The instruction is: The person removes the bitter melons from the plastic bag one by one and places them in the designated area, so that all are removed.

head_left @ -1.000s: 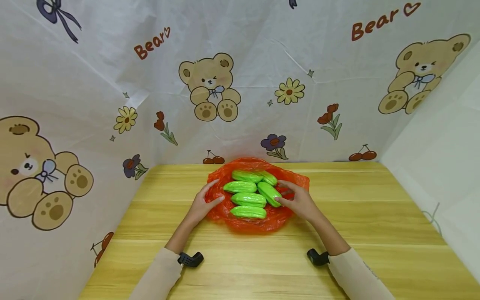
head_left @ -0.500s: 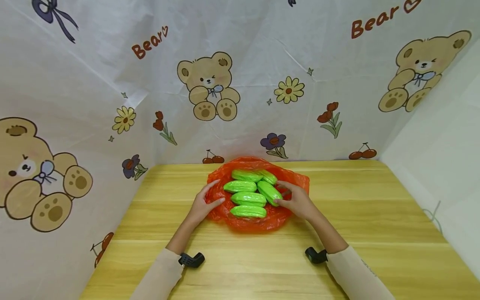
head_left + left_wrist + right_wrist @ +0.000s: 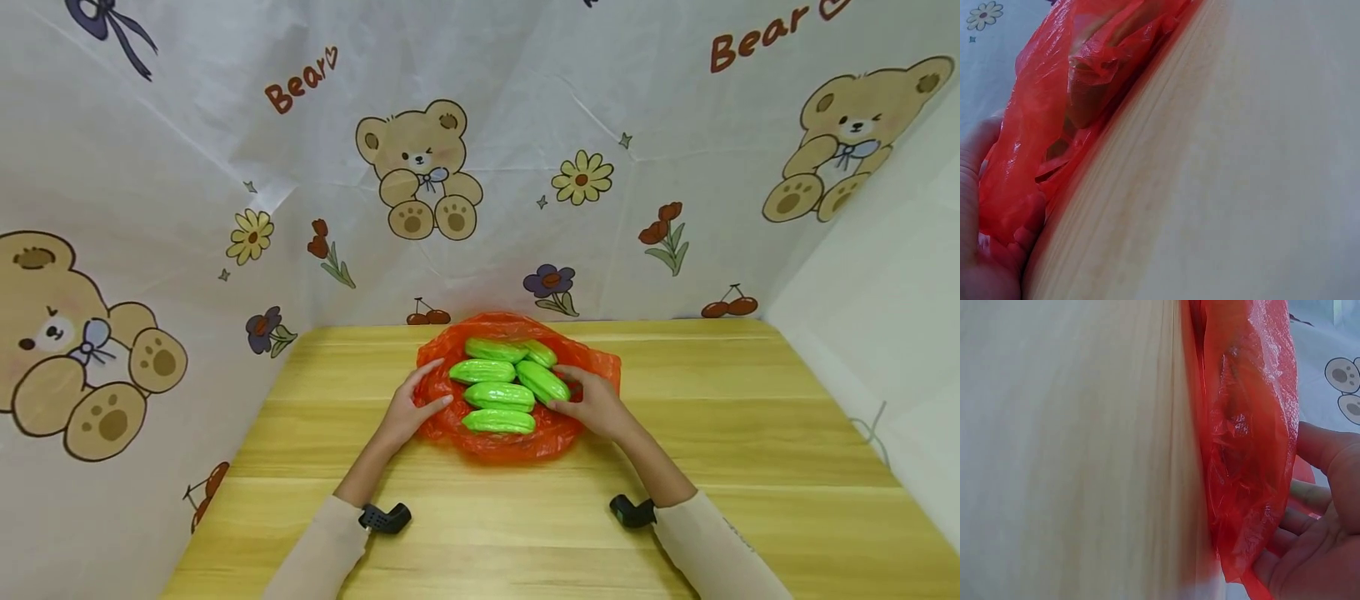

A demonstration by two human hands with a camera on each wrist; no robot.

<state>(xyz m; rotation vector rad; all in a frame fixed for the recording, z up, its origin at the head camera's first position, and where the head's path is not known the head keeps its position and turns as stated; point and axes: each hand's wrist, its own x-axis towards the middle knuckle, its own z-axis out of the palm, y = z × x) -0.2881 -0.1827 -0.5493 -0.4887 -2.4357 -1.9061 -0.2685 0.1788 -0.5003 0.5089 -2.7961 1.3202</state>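
A crinkled red plastic bag (image 3: 517,450) lies spread on the table with its mouth up. Inside it are several shiny, bright green bitter melons (image 3: 498,396), most of them stacked in a column. One slanted bitter melon (image 3: 542,382) is at the right. My left hand (image 3: 401,412) is at the bag's left side, thumb and fingers spread apart. On the right side, my right hand (image 3: 600,407) has its thumb at the slanted melon's lower end and its fingers behind. In the right wrist view that hand's thumb touches the red film; the melon contact is hidden there.
The light wood table (image 3: 487,533) extends in front and to both sides. A white cloth (image 3: 510,275) printed with bears and flowers hangs behind the bag. Black wrist devices (image 3: 386,518) sit on both wrists. A thin cord (image 3: 873,429) hangs at the right edge.
The slanted bitter melon has swung its lower end slightly right and up by my right thumb. The other melons, the bag and my left hand stay nearly still.
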